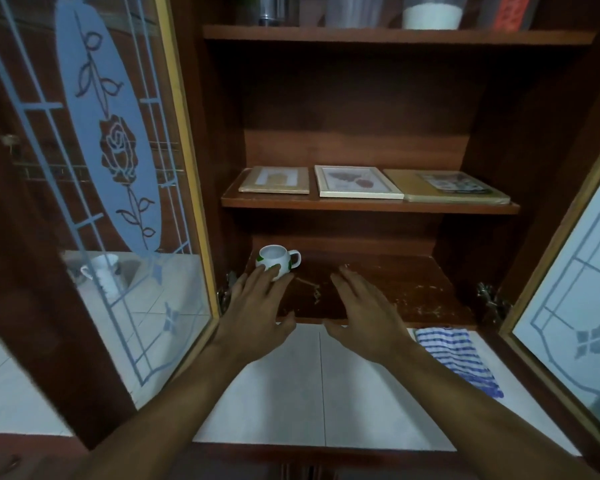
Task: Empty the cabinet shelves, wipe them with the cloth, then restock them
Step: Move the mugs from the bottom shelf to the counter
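Note:
A small white mug with green leaf marks (278,259) stands at the left of the worn bottom shelf (395,289) of the open wooden cabinet. My left hand (257,306) reaches in with spread fingers, fingertips touching the mug's near side, not closed around it. My right hand (368,310) hovers open over the middle of the same shelf, holding nothing. The blue-and-white striped cloth (458,358) lies on the tiled floor just right of my right wrist. On the middle shelf (361,206) lie three flat picture frames (357,181) side by side.
Both glass doors stand open: the left door (118,202) with a frosted rose pattern, the right door (575,323) at the edge. The top shelf (395,35) carries several jars and containers. Another white cup (103,271) shows through the left door's glass.

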A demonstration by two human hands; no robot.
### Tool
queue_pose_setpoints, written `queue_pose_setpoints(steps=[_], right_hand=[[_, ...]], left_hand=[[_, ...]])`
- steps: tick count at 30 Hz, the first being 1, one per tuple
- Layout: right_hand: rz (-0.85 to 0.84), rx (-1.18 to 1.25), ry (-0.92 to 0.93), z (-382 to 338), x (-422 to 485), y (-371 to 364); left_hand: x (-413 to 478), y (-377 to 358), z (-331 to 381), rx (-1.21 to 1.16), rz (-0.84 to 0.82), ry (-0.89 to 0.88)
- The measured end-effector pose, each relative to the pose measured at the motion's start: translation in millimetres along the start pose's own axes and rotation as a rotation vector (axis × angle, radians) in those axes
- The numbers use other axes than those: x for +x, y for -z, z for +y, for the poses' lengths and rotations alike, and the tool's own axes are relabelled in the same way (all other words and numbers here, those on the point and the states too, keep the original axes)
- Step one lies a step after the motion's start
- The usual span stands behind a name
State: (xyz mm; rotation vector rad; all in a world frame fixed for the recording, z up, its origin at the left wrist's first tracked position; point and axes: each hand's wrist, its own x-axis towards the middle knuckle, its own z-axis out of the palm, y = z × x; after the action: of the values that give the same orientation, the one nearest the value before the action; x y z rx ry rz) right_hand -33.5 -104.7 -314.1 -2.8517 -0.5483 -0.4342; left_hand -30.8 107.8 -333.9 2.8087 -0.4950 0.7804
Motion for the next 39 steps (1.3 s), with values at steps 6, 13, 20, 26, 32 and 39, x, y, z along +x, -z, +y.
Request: queue_pose_setpoints(steps=[6, 13, 20, 26, 32, 39], right_hand=[[-0.047, 0.033, 0.032, 19.0, 32.0, -13.6], [-0.045, 0.054, 0.038, 31.8, 65.9, -31.9], [-0.052, 0.096, 0.0, 33.5, 101.3, -53.0], [-0.053, 0.135, -0.022, 37.1, 128.7, -70.5], [-0.076, 0.174, 0.005, 46.4, 167.2, -94.6], [-0.143, 0.364, 0.013, 53.3, 209.5, -122.2]], left_hand=[[21.2, -20.4, -4.8, -0.018, 0.015, 0.053], [45.9, -40.3, -22.1, -0.093, 0.022, 0.132], [75.2, -66.2, -42.1, -0.23, 0.081, 0.202], [93.1, -77.1, -48.0, -0.302, 0.117, 0.238], [117.2, -104.5, -74.8, -0.315, 0.045, 0.313], [135.9, -123.9, -92.1, -0.296, 0.021, 0.406]])
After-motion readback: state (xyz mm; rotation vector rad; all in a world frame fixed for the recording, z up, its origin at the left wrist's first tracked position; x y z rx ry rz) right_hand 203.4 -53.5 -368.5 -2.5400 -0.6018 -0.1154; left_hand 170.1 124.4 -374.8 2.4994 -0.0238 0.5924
